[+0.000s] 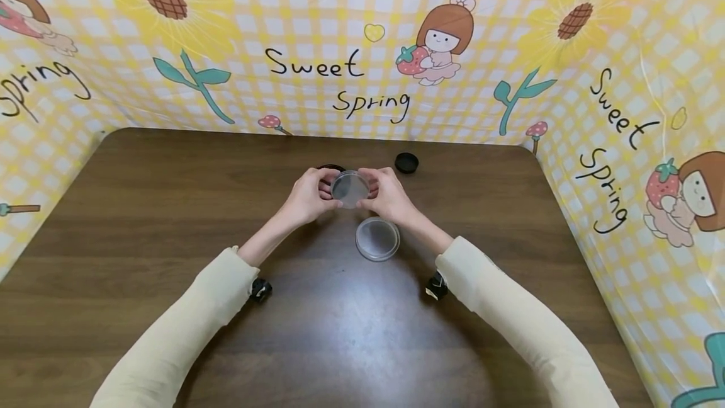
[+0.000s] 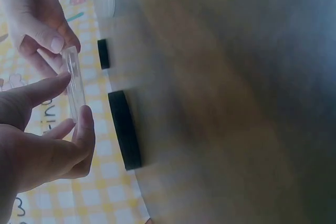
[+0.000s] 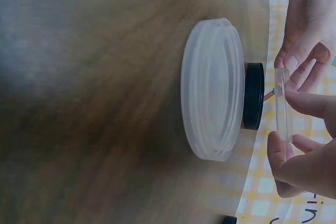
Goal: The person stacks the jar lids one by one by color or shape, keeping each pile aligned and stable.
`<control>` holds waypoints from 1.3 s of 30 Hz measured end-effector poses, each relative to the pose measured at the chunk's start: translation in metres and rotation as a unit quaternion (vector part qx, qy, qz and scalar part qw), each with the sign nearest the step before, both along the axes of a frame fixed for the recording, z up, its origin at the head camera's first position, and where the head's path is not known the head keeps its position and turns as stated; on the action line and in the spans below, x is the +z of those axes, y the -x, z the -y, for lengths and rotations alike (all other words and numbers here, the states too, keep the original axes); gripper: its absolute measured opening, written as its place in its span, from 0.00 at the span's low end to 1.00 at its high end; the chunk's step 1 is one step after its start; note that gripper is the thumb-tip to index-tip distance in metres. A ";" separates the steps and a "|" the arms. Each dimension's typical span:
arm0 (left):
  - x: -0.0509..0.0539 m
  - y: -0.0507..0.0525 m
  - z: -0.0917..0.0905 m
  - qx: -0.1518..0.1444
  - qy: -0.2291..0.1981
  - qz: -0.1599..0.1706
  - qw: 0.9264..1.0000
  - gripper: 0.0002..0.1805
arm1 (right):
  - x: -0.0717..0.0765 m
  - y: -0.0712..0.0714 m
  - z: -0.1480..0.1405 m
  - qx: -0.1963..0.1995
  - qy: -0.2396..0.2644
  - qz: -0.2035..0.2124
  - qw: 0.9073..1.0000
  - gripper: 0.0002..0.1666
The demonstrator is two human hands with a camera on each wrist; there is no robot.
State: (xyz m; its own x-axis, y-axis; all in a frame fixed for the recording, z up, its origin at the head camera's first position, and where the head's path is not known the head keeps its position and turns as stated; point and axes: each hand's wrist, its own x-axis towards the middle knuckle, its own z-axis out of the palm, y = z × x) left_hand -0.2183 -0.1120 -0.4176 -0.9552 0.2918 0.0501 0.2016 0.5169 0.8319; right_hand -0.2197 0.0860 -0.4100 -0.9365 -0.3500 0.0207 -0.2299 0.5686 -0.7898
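Head view, left to right: left hand (image 1: 308,195) has its fingers partly parted and curled, gripping the left rim of a small dish (image 1: 350,189). Black disc (image 2: 125,129) lies just beyond that hand, largely hidden by it. Small dish is held off the surface (image 1: 170,225), between the hands, one clear face toward the head camera; edge grip probably chosen to leave that face uncovered. Big dish (image 1: 377,239) rests flat, nearer the person, likely placed within easy reach. Right hand (image 1: 391,196) mirrors the left, fingers curled on the right rim, presumably for balance. Black cap (image 1: 406,162) sits beyond it, seemingly out of the working space.
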 end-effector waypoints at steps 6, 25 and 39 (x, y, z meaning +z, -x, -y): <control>-0.002 -0.011 -0.004 -0.013 0.011 -0.004 1.000 0.33 | -0.003 -0.013 -0.005 -0.003 0.000 0.008 1.000 0.39; -0.001 -0.041 -0.028 -0.058 0.043 -0.034 0.997 0.30 | -0.004 -0.051 -0.031 -0.016 -0.013 0.031 0.999 0.40; -0.006 -0.059 -0.043 -0.094 0.055 -0.023 0.994 0.30 | -0.010 -0.076 -0.046 -0.012 -0.011 0.033 0.999 0.39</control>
